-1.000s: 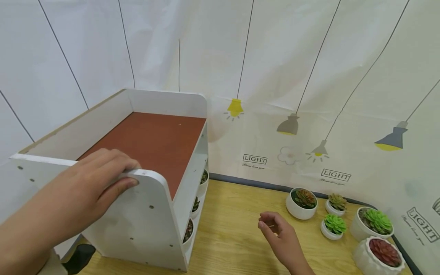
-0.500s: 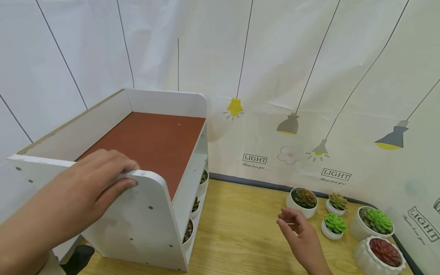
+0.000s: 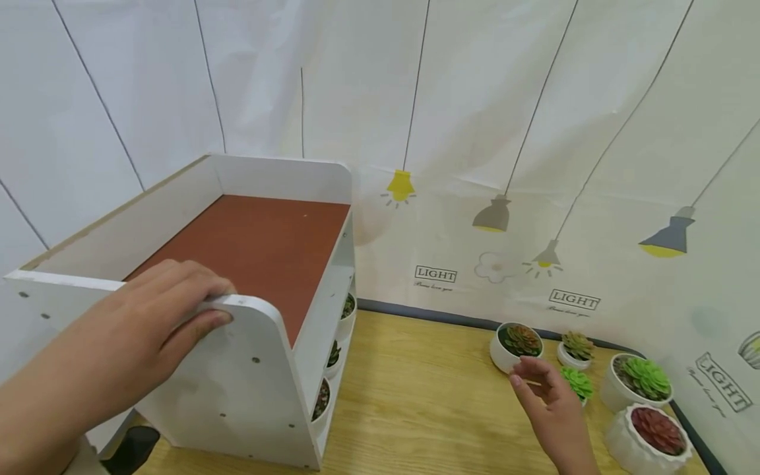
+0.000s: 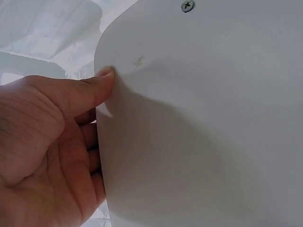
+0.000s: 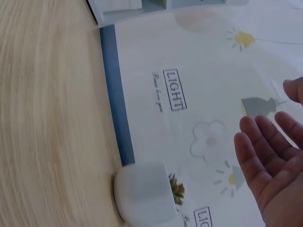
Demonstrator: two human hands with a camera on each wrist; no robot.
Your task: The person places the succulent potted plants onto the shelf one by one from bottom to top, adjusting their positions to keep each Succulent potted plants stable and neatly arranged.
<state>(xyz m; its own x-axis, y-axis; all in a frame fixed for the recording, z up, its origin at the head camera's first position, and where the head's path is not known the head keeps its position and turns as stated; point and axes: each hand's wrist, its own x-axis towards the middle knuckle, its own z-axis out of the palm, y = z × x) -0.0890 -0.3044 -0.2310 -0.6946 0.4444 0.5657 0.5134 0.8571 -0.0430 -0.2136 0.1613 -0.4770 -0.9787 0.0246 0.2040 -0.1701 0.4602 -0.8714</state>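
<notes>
My left hand (image 3: 148, 316) grips the top edge of the near side panel of a white shelf unit (image 3: 237, 376), thumb on the outer face and fingers over the edge. The left wrist view shows the same grip, with the thumb (image 4: 102, 85) pressed flat on the panel. My right hand (image 3: 555, 409) holds nothing, its fingers loosely bent over the table near the potted succulents. It overlaps a small green succulent (image 3: 577, 382) in the head view. Just behind it stands a round white pot with a reddish-green succulent (image 3: 519, 340), also visible as a white pot (image 5: 144, 194) in the right wrist view.
More succulents stand at the right: a small pale one (image 3: 576, 346), a bright green one (image 3: 644, 379) and a dark red one in a ribbed pot (image 3: 650, 435). Several pots (image 3: 320, 399) sit on the unit's lower shelf. A printed backdrop (image 3: 445, 218) borders the wooden table (image 3: 404, 396).
My right hand has moved to the right across the table, up to the succulents. The left hand keeps its grip on the panel. The head view has shifted slightly.
</notes>
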